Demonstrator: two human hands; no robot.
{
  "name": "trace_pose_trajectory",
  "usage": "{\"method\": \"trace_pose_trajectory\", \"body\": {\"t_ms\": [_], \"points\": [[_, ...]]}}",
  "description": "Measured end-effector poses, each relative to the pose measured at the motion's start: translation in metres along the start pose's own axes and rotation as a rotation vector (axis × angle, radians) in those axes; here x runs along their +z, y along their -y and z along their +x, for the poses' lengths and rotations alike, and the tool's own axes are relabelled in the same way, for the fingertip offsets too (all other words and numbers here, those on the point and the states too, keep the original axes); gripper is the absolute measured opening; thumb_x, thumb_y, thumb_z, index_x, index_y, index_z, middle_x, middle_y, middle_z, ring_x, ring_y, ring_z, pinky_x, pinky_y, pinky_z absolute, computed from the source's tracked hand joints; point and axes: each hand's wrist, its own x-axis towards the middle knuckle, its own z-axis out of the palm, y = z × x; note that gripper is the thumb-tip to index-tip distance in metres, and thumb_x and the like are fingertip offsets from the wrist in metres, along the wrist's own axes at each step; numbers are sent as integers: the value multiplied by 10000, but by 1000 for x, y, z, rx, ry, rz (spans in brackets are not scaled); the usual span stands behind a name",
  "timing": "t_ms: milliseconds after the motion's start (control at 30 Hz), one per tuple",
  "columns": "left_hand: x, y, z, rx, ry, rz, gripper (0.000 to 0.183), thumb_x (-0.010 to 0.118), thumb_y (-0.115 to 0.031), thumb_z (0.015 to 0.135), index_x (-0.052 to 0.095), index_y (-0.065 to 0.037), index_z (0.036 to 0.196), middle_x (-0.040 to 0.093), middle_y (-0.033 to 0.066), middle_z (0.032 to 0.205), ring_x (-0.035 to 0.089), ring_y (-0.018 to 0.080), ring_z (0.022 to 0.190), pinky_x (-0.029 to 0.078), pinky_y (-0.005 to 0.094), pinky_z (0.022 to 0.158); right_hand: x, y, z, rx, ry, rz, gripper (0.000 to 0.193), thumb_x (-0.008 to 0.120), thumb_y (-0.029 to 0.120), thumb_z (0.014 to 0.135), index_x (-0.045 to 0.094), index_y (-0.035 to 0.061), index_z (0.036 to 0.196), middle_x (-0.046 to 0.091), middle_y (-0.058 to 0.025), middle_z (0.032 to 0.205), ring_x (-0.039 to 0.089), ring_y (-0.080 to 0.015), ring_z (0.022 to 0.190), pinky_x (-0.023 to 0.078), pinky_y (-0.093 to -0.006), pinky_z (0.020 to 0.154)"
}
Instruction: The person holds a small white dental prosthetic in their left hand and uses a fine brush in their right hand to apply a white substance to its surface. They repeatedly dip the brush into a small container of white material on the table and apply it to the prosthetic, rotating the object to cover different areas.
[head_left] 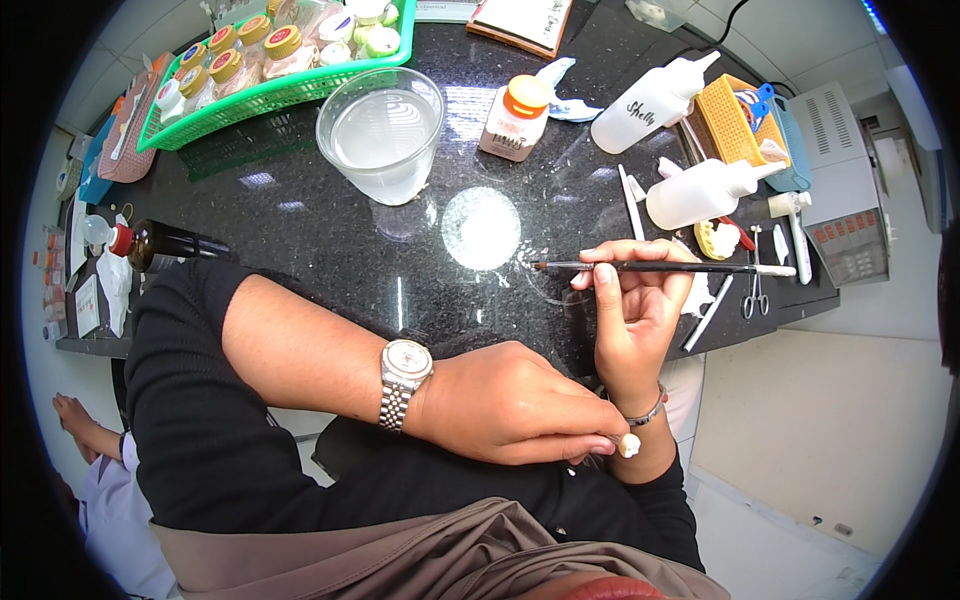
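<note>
My left hand (520,405), with a steel watch on its wrist, is closed near my lap. At its fingertips sits a small whitish dental crown (628,446); whether the fingers grip it directly or by a thin holder is hidden. My right hand (640,310) pinches a slim black brush (690,267), lying nearly level above the counter. The brush's tip points left, close to a round white powdery patch (481,228) on the dark counter. Past that patch stand a glass of cloudy water (385,135) and a jar of pinkish powder with an orange lid (515,118).
A green basket (275,98) of small lidded jars fills the far left. Two white squeeze bottles (650,105), a dental model (717,240) and scissor-handled forceps (755,297) lie at right, beside a yellow basket (740,115). A dark bottle (175,245) lies left. Another person's hand (85,425) shows lower left.
</note>
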Motion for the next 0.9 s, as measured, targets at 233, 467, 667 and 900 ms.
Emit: {"method": "trace_pose_trajectory", "body": {"t_ms": [233, 467, 667, 900], "points": [[0, 0, 0, 11, -1, 6, 192, 536, -172, 859, 580, -84, 1024, 625, 15, 772, 605, 160, 656, 460, 279, 544, 1, -1, 0, -4, 15, -9, 293, 462, -108, 821, 291, 21, 1022, 513, -152, 928, 547, -134, 771, 487, -234, 686], [1, 0, 0, 24, -19, 9, 185, 539, -168, 857, 584, -85, 1016, 626, 12, 770, 605, 154, 647, 457, 271, 528, 4, -1, 1, -16, 18, -14, 295, 467, -110, 820, 290, 17, 1019, 515, -158, 931, 559, -144, 782, 493, -240, 691], [1, 1, 0, 24, -12, 16, 189, 541, -164, 855, 584, -82, 1019, 624, 18, 766, 605, 161, 646, 462, 278, 538, 4, 2, 2, 23, 31, 18, 302, 469, -111, 818, 286, 21, 1020, 523, -161, 929, 565, -149, 774, 494, -243, 704], [0, 0, 1, 17, -10, -2, 185, 541, -163, 855, 585, -82, 1016, 621, 19, 758, 600, 166, 635, 462, 283, 536, 2, 1, 3, -3, 19, 54, 301, 457, -117, 820, 284, 22, 1022, 517, -162, 943, 562, -149, 795, 495, -248, 715]]}}
